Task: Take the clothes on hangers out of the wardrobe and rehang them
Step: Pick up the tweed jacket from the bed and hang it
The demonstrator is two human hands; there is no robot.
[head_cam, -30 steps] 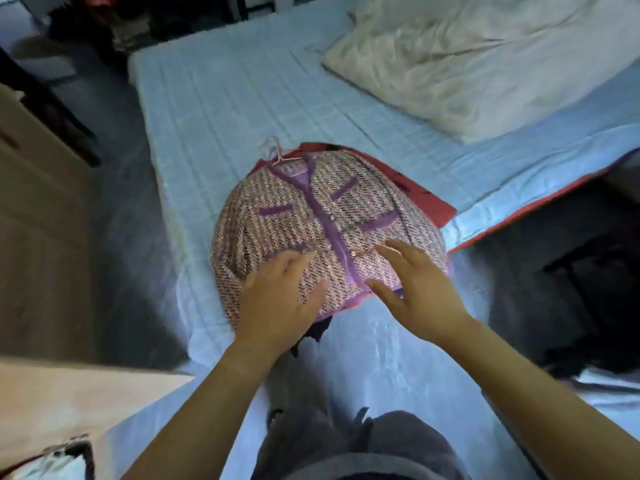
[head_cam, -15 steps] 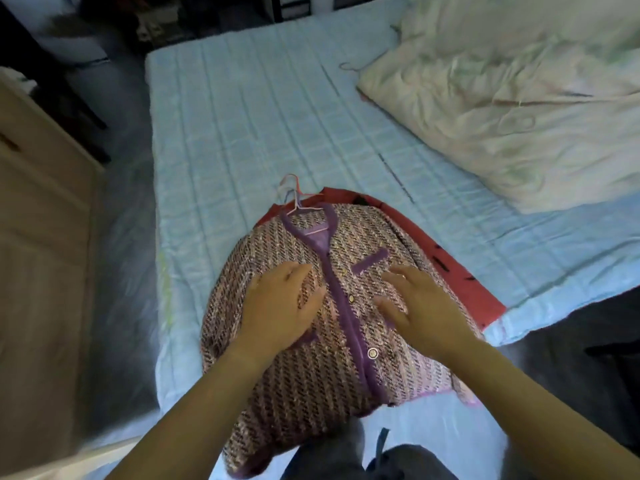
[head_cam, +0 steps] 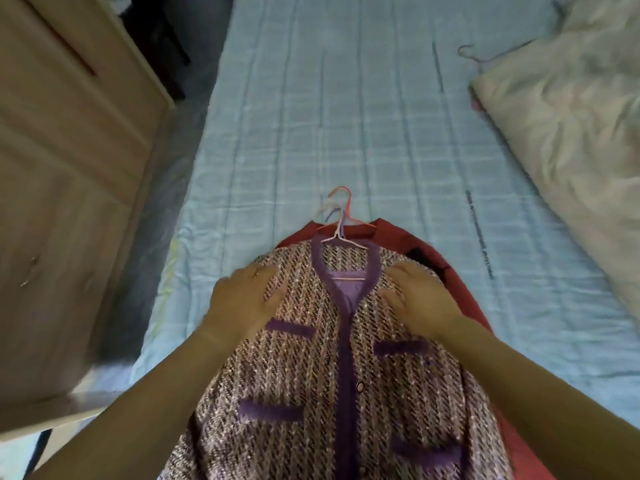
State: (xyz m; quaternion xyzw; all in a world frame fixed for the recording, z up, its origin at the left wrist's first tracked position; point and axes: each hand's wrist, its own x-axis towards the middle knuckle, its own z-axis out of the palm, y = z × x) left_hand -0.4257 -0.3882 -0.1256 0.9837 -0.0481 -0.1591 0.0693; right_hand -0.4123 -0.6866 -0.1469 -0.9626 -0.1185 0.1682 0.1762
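A pink-and-purple tweed jacket with purple trim lies flat on the pale blue bed, on a pink hanger. Under it lies a red garment, with a red hanger hook sticking out past the collar. My left hand rests palm down on the jacket's left shoulder. My right hand rests palm down on its right shoulder. Both hands have fingers spread and grip nothing.
A light wooden wardrobe or cabinet stands at the left, with a narrow floor gap between it and the bed. A rumpled cream duvet covers the bed's right side, and another hanger hook pokes out near it.
Both hands have slid up the jacket from its hem to its shoulders. The view has moved closer over the bed.
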